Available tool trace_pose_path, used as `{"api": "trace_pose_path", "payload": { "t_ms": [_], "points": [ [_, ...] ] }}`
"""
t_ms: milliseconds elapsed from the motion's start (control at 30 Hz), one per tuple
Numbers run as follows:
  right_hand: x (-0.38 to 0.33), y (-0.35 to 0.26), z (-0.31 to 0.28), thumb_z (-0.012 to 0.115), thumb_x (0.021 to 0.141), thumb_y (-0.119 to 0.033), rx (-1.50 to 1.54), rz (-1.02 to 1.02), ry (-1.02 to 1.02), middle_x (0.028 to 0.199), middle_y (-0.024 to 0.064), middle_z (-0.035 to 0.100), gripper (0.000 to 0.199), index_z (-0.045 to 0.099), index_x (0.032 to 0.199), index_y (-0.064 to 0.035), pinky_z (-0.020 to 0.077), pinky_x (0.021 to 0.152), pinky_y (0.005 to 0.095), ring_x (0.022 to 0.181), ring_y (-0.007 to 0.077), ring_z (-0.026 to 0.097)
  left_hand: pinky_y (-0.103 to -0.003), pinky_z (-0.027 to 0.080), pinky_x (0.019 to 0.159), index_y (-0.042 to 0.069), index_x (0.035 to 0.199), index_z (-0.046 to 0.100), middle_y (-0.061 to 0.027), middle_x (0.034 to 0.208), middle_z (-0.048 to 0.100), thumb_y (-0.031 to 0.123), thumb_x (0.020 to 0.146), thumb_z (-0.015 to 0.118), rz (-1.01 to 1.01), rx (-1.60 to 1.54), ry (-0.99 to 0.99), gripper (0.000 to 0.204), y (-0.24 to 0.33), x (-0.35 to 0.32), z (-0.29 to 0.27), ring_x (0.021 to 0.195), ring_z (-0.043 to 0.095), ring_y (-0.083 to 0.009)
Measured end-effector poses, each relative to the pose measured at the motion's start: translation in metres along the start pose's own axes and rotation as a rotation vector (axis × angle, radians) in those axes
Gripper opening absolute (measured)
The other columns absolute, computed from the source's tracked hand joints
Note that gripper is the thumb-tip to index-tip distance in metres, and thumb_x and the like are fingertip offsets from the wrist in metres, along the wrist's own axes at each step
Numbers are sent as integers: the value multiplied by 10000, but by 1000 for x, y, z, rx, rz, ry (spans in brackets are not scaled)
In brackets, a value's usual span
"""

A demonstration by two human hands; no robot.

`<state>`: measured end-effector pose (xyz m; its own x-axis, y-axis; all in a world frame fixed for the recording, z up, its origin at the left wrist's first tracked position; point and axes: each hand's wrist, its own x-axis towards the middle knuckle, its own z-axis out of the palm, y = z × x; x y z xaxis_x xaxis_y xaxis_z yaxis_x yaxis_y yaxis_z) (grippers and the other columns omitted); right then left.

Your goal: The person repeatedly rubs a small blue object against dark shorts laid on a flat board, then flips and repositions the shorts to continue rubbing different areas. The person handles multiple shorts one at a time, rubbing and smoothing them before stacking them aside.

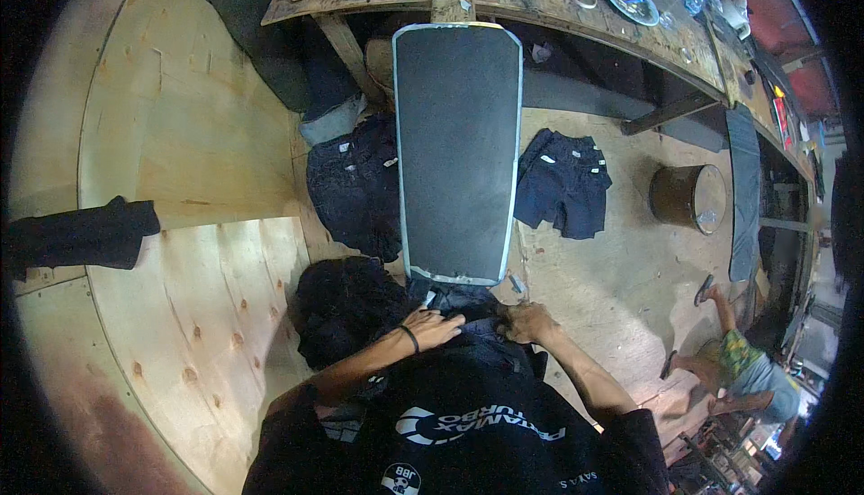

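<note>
**Bare hands at work on dark cloth by the board's near end**

I watch from the head camera as the left hand (434, 329) and the right hand (529, 322) work close together over a dark cloth (482, 328). The cloth lies between them, in front of the person's black shirt (504, 405), and reaches up to the near end of a long dark board (459, 153) with a pale edge. I read the right hand as grasping the cloth, its fingers curled in. The left hand lies on the cloth with its fingers pointing toward the right one; I cannot tell whether they pinch it. A dark band (411, 340) circles the left wrist.

Just left of the left hand I see a heap of dark clothing (346, 310); farther ahead of that hand, more dark garments (351, 184) lie along the board's left side. Just ahead of the right hand sits a small pale piece (516, 283). Well ahead and a little right of it, dark shorts (565, 182) with pale labels lie on the floor (621, 288), and farther right stands a round brown stool (677, 198).

Far ahead of both hands runs a wooden worktable (585, 25). Well to the right of the right hand is another person (738, 364) in patterned shorts.
</note>
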<state>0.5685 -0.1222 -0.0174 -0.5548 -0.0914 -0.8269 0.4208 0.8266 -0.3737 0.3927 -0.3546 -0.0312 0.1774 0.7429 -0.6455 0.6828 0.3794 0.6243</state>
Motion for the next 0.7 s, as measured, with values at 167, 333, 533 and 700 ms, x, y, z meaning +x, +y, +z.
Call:
{"api": "trace_pose_path", "payload": {
  "t_ms": [167, 333, 533, 700],
  "points": [
    [-25, 28, -57, 732, 960, -291, 304, -73, 448, 1075, 219, 781, 355, 704, 1237, -70, 588, 860, 475, 995, 369, 773, -429, 633, 701, 109, 1098, 772, -114, 936, 790, 429, 1007, 744, 115, 100, 672, 333, -24, -23, -50, 824, 796, -277],
    [-28, 23, -122, 756, 906, -200, 388, -59, 326, 999, 221, 767, 288, 732, 1137, -28, 572, 802, 433, 911, 337, 752, -461, 611, 622, 78, 1082, 752, -152, 873, 779, 392, 1034, 721, 300, -128, 625, 319, -37, -48, -96, 755, 783, -329],
    [-26, 22, -143, 788, 837, -108, 778, 32, 188, 974, 143, 788, 284, 738, 1088, 17, 580, 833, 399, 908, 237, 731, -477, 584, 660, 81, 998, 708, -163, 749, 724, 381, 1061, 694, 323, -205, 413, 307, -38, -20, -192, 688, 736, -336],
    [-43, 13, -147, 787, 866, -78, 852, -85, -75, 890, 95, 740, 201, 744, 1046, 0, 592, 823, 363, 868, 187, 697, -466, 597, 658, 45, 1012, 716, -193, 732, 726, 406, 1073, 657, 463, -196, 206, 371, -43, -30, -203, 671, 746, -329]
  ]
}}
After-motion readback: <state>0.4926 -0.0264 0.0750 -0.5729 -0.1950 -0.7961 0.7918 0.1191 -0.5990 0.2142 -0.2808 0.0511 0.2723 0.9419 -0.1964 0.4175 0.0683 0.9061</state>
